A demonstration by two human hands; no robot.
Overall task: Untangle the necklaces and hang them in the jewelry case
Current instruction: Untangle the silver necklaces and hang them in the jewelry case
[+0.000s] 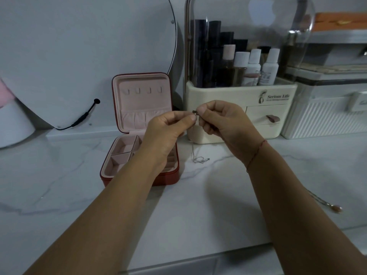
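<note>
Two necklaces in view: one in hand, one lying by.

Item 1: silver necklace [199,160]. Fine chain, held up by its top end between both hands, in front of the cream organiser [238,92]. The rest drops straight down. Its lower end lies in a small bunched loop on the marble countertop [198,205], just right of the jewelry case [143,105].
- Left hand [168,128]: thumb and forefinger pinch the chain end; other fingers curled.
- Right hand [222,120]: thumb and forefinger pinch a small dark piece at the same spot. It is probably the clasp, but too small to be sure.
- Handling, by judgement: very light and wholly limp, with no stiffness to push against. Slippery at the fingertips, with links thin enough to kink or snap under a hard tug. Best held at the clasp end or the pendant, the only parts with body. The bunch below wants teasing apart while slack, not pulling tight.

Item 2: second necklace [322,201]. Lies at the right of the countertop beside the right forearm, well apart from the first. The chain is partly hidden by the arm, and a rounded pendant sits at its outer end. Untouched.

Item 3: jewelry case. Red outside, pink lining, open with the lid upright. Four hooks [143,90] in the lid, all bare, with a gathered pocket below them. The tray compartments are partly hidden behind the left wrist.
</note>
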